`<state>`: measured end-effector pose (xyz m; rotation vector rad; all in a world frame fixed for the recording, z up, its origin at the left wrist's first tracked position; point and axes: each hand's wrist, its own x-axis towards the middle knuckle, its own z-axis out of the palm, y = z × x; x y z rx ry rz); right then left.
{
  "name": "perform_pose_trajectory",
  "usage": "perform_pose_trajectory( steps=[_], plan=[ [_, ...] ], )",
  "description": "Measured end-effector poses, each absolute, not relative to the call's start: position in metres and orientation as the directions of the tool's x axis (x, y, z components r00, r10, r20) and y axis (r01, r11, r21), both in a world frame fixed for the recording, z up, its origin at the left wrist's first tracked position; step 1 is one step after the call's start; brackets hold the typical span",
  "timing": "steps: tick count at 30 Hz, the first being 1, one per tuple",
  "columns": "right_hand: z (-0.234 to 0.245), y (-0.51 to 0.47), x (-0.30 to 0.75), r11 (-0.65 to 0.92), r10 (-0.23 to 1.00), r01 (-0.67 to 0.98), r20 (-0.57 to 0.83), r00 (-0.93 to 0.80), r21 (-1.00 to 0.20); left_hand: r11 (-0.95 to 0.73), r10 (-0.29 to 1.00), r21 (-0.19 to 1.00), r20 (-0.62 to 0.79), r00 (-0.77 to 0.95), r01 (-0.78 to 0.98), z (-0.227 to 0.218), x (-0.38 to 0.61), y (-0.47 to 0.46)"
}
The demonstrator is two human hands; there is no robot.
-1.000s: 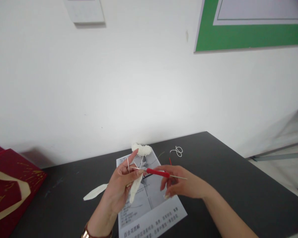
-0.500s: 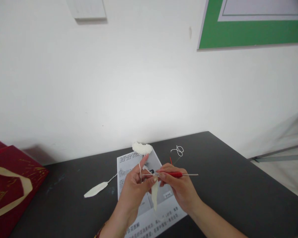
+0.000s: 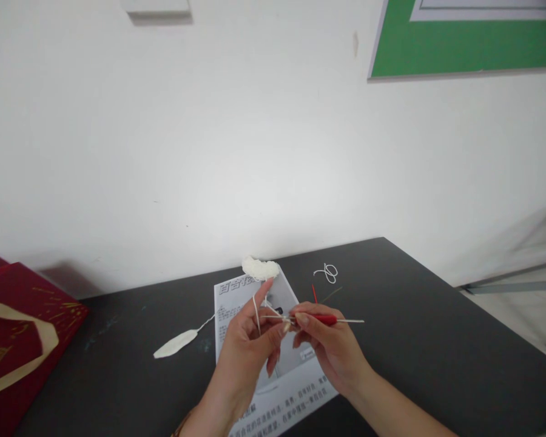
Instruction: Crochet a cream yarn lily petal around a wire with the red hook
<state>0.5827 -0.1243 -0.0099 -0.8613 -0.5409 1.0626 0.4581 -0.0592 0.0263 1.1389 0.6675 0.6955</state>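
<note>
My right hand (image 3: 330, 343) is closed around the red handle of a crochet hook (image 3: 321, 318), whose thin metal tip points left. Thumb and fingertips of my left hand (image 3: 250, 343) pinch a small piece of white crochet work (image 3: 286, 320) at the hook; most of it is hidden behind the fingers. White yarn (image 3: 256, 312) loops over my raised left index finger and runs down to the hook. Behind that finger a bundle of white yarn (image 3: 259, 267) lies at the top of a printed sheet (image 3: 295, 388), which is under both hands.
A finished-looking white leaf-shaped crochet piece (image 3: 176, 344) with a yarn tail lies on the black table (image 3: 131, 382). Beyond my right hand are a curled white yarn scrap (image 3: 328, 273) and a thin red stick (image 3: 314, 294). A dark red gift bag (image 3: 27, 340) stands left; a white wall (image 3: 264, 139) rises behind.
The white crochet piece that hung down below my fingertips has gone out of sight behind my left hand. Fingers of my left hand now show lower down. The view has tilted slightly downward.
</note>
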Motion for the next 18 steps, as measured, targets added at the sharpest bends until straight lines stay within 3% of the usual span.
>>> perform_pose_trajectory(
  steps=[4, 10, 18],
  plan=[
    [-0.0070, -0.1240, 0.5826, 0.219, 0.907, -0.556, -0.042, 0.419, -0.802, 0.301, 0.798, 0.939, -0.151, 0.583, -0.169, 0.0252, 0.4595, -0.0595],
    [-0.0035, -0.1215, 0.5831, 0.162, 0.884, -0.637, -0.176, 0.433, -0.753, 0.231, 0.866, 0.952, -0.107, 0.488, -0.202, 0.0247, 0.4600, -0.0629],
    [-0.0098, -0.1209, 0.5842, -0.091, 0.939, -0.741, -0.304, 0.158, -0.665, 0.080, 0.895, 0.986, -0.006, 0.445, -0.148, 0.0212, 0.4574, -0.0612]
  ],
)
